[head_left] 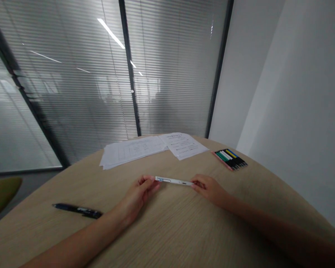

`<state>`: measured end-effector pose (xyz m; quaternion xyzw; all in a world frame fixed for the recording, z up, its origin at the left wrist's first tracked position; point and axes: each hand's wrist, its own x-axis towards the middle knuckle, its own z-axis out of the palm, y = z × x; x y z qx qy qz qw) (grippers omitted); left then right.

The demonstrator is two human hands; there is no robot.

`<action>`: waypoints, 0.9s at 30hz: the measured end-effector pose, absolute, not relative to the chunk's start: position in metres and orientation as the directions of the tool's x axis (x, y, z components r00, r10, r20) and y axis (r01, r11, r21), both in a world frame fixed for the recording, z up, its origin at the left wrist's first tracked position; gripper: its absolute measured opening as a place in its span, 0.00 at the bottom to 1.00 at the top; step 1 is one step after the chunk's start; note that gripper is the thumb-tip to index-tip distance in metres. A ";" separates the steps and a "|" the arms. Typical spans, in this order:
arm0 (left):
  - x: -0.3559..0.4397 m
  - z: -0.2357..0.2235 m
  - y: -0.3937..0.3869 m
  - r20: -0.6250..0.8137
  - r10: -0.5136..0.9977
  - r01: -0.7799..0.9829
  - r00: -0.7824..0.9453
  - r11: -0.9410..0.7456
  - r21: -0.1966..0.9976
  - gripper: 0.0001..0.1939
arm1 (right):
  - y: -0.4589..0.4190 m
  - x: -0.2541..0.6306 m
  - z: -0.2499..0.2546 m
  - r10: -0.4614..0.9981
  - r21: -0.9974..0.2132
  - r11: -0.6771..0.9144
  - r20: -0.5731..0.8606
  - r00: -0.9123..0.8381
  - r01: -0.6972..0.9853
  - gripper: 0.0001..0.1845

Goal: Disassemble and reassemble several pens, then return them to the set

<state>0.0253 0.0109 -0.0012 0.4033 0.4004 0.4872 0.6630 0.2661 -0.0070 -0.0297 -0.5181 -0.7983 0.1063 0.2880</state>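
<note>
A slim white pen (pixel 173 181) lies level just above the light wooden table (pixel 167 230), held at both ends. My left hand (pixel 141 191) pinches its left end with thumb and fingertips. My right hand (pixel 208 187) pinches its right end, fingers closed around the tip. Both forearms rest on the tabletop, reaching in from the near edge.
A black pen (pixel 77 210) lies on the table at the left. White printed sheets (pixel 134 150) and another sheet (pixel 185 145) lie at the far side. A set of coloured pens (pixel 230 159) sits at the far right. Glass walls with blinds stand behind.
</note>
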 end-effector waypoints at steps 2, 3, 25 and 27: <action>0.024 -0.004 0.013 -0.117 0.963 -0.278 0.241 0.184 0.943 0.05 | -0.008 0.266 -0.029 0.887 -0.459 0.439 0.361 -0.289 0.773 0.07; 0.024 -0.005 0.013 -0.105 0.960 -0.266 0.260 0.176 0.948 0.04 | -0.009 0.266 -0.029 0.873 -0.438 0.463 0.374 -0.312 0.771 0.07; 0.041 0.009 -0.008 -0.250 0.875 -0.520 0.415 0.453 0.724 0.18 | -0.052 0.227 -0.022 0.518 0.081 0.696 0.630 -0.578 0.713 0.15; 0.040 0.013 -0.008 -0.224 0.896 -0.575 0.382 0.420 0.702 0.21 | -0.050 0.230 -0.022 0.447 0.090 0.760 0.647 -0.618 0.644 0.19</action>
